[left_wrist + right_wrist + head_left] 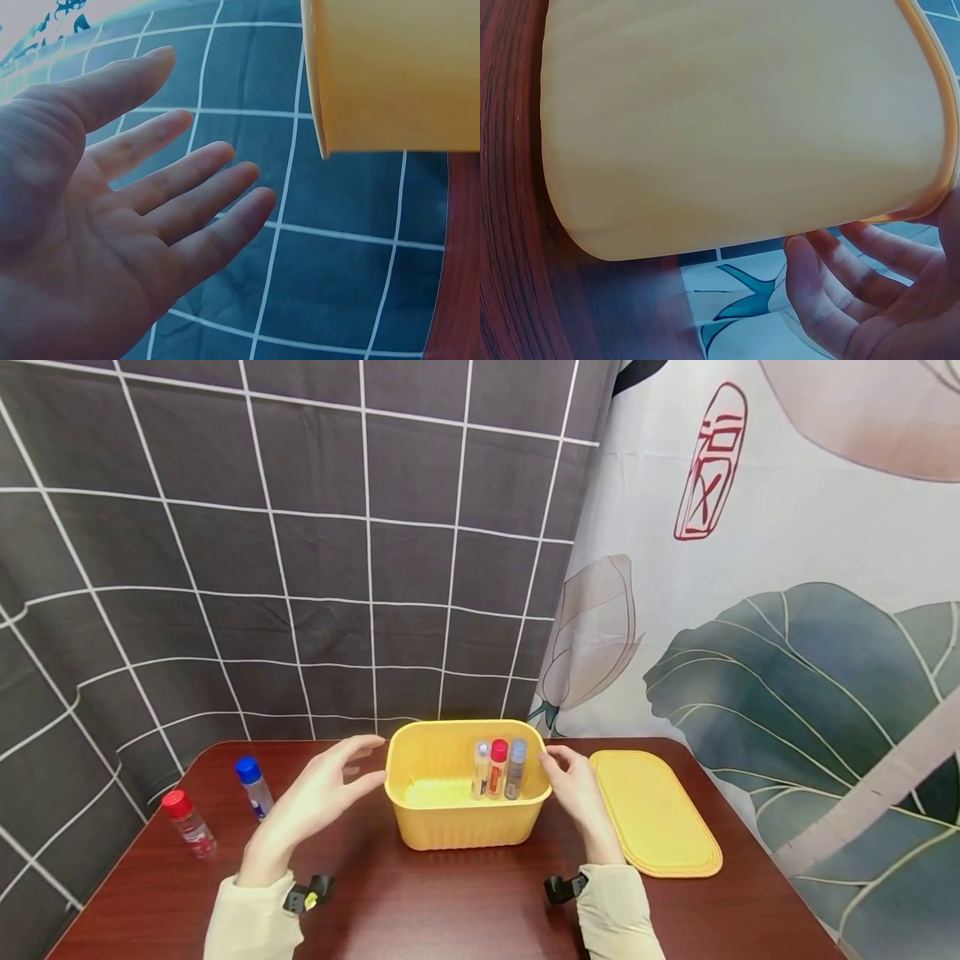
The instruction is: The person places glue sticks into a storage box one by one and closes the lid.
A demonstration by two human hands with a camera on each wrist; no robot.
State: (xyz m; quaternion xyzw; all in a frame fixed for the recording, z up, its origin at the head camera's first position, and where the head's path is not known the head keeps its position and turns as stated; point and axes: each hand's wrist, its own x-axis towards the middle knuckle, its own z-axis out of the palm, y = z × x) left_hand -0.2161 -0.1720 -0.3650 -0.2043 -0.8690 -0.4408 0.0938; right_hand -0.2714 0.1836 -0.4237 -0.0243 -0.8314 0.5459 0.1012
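Note:
A yellow plastic bin (pixel 472 827) stands on the table in the head view, its rim facing up. Inside, toward its right end, are three small bottles or tubes: one with a pale cap (pixel 480 772), one with a red cap (pixel 498 768), one with a blue-grey cap (pixel 515 770). My left hand (pixel 322 789) is held beside the bin's left end, and the left wrist view shows its fingers spread and its palm bare. At the right end, my right hand (pixel 576 785) has loosely bent fingertips (pixel 802 251) right at the bin's wall and rim.
A yellow lid (pixel 656 814) lies flat on the table (pixel 435 910) to the right. On the left stand a red-capped bottle (pixel 191 827) and a blue-capped bottle (pixel 255 785). Behind the table hang a dark grid-patterned cloth (pixel 315 560) and a white leaf-printed cloth (pixel 750 610).

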